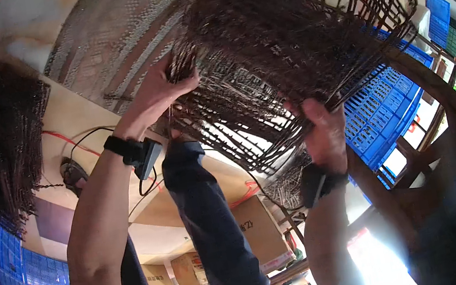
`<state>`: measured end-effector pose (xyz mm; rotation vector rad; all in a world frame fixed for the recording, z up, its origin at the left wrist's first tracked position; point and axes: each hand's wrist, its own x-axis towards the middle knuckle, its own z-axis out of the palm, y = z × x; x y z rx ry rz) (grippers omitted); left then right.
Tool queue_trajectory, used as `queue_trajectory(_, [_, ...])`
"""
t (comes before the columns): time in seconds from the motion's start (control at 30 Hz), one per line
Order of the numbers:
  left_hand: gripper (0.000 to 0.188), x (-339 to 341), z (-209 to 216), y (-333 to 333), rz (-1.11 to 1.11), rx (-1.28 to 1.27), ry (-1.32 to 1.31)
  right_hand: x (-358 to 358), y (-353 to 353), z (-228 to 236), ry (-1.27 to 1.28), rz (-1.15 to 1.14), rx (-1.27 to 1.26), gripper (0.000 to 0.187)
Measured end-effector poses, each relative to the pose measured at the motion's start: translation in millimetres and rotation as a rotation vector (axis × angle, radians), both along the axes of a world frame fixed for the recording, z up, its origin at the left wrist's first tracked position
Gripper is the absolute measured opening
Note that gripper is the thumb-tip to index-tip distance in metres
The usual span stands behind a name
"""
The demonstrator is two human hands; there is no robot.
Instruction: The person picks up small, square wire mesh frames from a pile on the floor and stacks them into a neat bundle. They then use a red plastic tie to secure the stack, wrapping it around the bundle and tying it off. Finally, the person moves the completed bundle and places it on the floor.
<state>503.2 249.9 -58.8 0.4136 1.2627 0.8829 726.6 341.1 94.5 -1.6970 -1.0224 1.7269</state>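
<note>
A thick bundle of dark brown wire lattice sheets (282, 32) hangs tilted in front of me, partly smeared by motion. My left hand (163, 90) is closed on its left edge, the thumb lying over the wires. At the lower right edge, my right hand (324, 127) grips the same bundle with the thumb on the near side; its other fingers are mostly hidden behind the wires. Loose, open lattice ends spread toward the upper right. Beneath the left part lies a grey, textured mesh-like sheet (100, 49).
Another stack of dark wire lattice (10, 141) stands at far left. Blue plastic crates (384, 114) sit right on a brown frame, with more crates (46, 275) lower left. Cardboard boxes (260, 230) are below. A red cord (69, 139) and black cable cross near a sandalled foot (73, 174).
</note>
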Motion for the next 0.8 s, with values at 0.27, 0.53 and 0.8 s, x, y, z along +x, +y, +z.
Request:
queue_trajectory(0.27, [0.039,-37.8,-43.2,-83.7,0.153,-0.195,-0.037,-131.5,-94.7,-9.2,-0.077,0.004,-0.071,0.048])
queue_trajectory(0.53, [0.047,-81.6,-73.9,-163.7,0.454,-0.395,0.322,-195.8,-127.4,-88.4,-0.634,0.428,-0.029,0.069])
queue_trajectory(0.8, [0.065,-97.8,-46.4,-145.9,0.558,-0.449,-0.301,-205.0,-131.2,-77.7,-0.439,0.462,-0.004,0.066])
